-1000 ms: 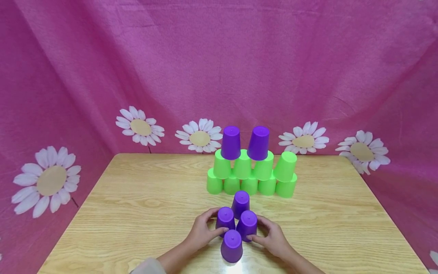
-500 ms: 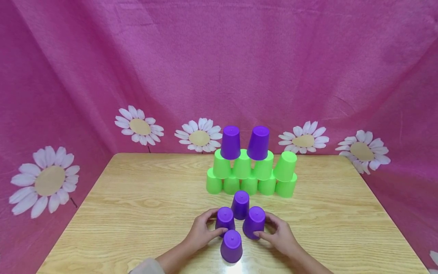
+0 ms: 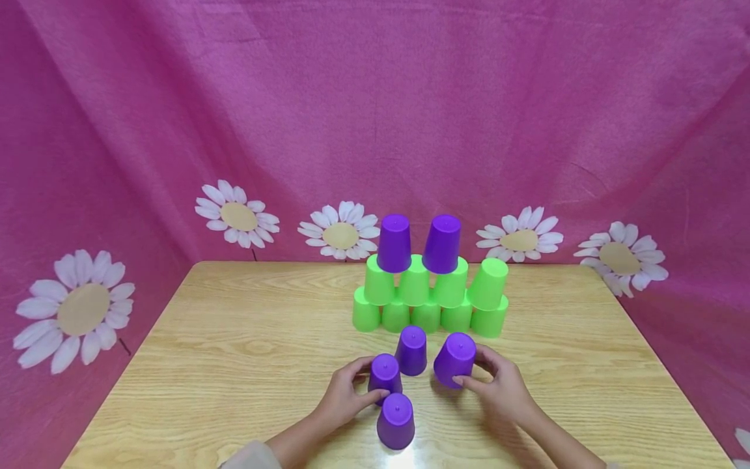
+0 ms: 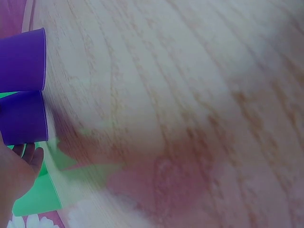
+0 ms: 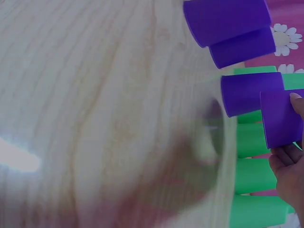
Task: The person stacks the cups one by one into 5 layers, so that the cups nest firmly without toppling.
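- The right hand (image 3: 502, 389) grasps a purple plastic cup (image 3: 456, 359) between thumb and fingers; the right wrist view shows its rim clear of the table (image 3: 258, 345), mouth down and slightly tilted.
- The left hand (image 3: 346, 394) grasps another purple cup, the left cup (image 3: 383, 372), thumb at its near side and fingers around its far side; it stands mouth down on the wood-grained table, at about 9 o'clock from the lifted one.
- Just beside the left cup, between 5 and 6 o'clock, stands the near cup (image 3: 396, 423), also purple and upside down; whether the two touch I cannot tell.
- At about 1 o'clock from the left cup is the far cup (image 3: 412, 352), purple and inverted, touched by neither hand.
- Farther off at 1 o'clock rises a stack of upside-down green cups (image 3: 415, 283), five in the bottom row and four above.
- Two purple cups, the top cups (image 3: 394, 244), sit inverted and apart on that second row, toward its 9 o'clock end.
- Beyond the table, at 12 o'clock, hangs a pink cloth (image 3: 375, 117) printed with white daisies (image 3: 240, 217).
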`<state>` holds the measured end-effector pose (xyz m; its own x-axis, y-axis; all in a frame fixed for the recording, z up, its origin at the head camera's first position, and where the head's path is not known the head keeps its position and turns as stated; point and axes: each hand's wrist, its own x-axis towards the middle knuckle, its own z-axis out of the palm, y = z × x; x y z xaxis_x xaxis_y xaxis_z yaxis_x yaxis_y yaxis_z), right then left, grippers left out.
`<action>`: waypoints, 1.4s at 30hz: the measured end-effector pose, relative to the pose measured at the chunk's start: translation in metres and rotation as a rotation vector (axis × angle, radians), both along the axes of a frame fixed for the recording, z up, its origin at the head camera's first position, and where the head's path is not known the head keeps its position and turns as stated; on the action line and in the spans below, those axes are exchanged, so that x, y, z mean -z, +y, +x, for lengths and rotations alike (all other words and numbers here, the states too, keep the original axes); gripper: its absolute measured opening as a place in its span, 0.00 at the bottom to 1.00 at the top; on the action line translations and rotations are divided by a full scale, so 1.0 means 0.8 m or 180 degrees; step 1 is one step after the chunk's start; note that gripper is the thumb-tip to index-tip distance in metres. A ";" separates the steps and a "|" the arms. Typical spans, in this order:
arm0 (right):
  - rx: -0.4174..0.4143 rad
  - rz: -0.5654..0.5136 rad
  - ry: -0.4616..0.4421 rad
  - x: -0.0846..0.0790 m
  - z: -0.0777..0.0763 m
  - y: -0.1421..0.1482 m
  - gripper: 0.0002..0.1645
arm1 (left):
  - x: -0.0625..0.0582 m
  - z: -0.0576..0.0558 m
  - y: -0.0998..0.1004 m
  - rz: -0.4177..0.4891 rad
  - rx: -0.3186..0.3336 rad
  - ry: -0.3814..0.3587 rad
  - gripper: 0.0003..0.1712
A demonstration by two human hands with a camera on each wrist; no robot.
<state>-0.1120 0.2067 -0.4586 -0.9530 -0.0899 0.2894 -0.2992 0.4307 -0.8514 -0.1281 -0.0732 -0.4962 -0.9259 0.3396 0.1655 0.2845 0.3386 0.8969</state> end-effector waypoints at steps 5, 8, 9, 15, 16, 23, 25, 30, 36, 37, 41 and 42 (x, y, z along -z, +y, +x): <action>0.0024 0.0032 0.0153 -0.013 -0.003 0.007 0.30 | 0.000 0.001 -0.001 0.0018 0.0001 0.0013 0.30; 0.0038 0.0050 0.0192 -0.019 -0.005 0.011 0.30 | -0.001 0.001 -0.001 0.0033 0.0005 0.0000 0.30; 0.0040 0.0045 0.0209 -0.022 -0.006 0.012 0.30 | -0.001 0.001 -0.001 0.0036 0.0007 -0.0007 0.30; 0.0042 0.0012 0.0444 -0.037 -0.012 0.016 0.29 | -0.002 0.002 0.000 0.0022 0.0025 -0.0017 0.30; 0.0032 -0.0011 0.0487 -0.040 -0.013 0.016 0.29 | -0.002 0.002 -0.001 0.0018 0.0025 -0.0015 0.30; -0.0034 -0.0104 0.0660 -0.063 -0.025 0.018 0.28 | -0.004 0.002 -0.001 0.0028 0.0041 -0.0024 0.31; -0.0014 -0.0099 0.0707 -0.071 -0.028 0.019 0.28 | -0.005 0.001 -0.001 0.0025 0.0048 -0.0019 0.31; 0.0097 -0.0083 0.0798 -0.087 -0.036 0.021 0.28 | -0.005 0.002 -0.001 0.0020 0.0047 -0.0053 0.31; 0.0217 -0.0062 0.0812 -0.102 -0.043 0.025 0.29 | -0.005 0.002 -0.001 0.0006 0.0034 -0.0027 0.30; 0.0226 -0.0055 0.0819 -0.105 -0.045 0.025 0.29 | -0.005 0.002 -0.001 0.0003 0.0036 -0.0018 0.30; 0.0279 0.0005 0.0825 -0.114 -0.051 0.027 0.29 | -0.006 0.001 -0.001 -0.0004 0.0037 -0.0038 0.30; 0.0291 -0.0008 0.0819 -0.117 -0.052 0.028 0.28 | -0.006 0.001 -0.001 -0.0007 0.0031 -0.0046 0.30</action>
<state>-0.1538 0.2289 -0.3654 -0.8522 -0.0057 0.5232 -0.4658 0.4639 -0.7536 -0.1274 -0.0738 -0.4918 -0.9248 0.3489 0.1514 0.2748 0.3378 0.9002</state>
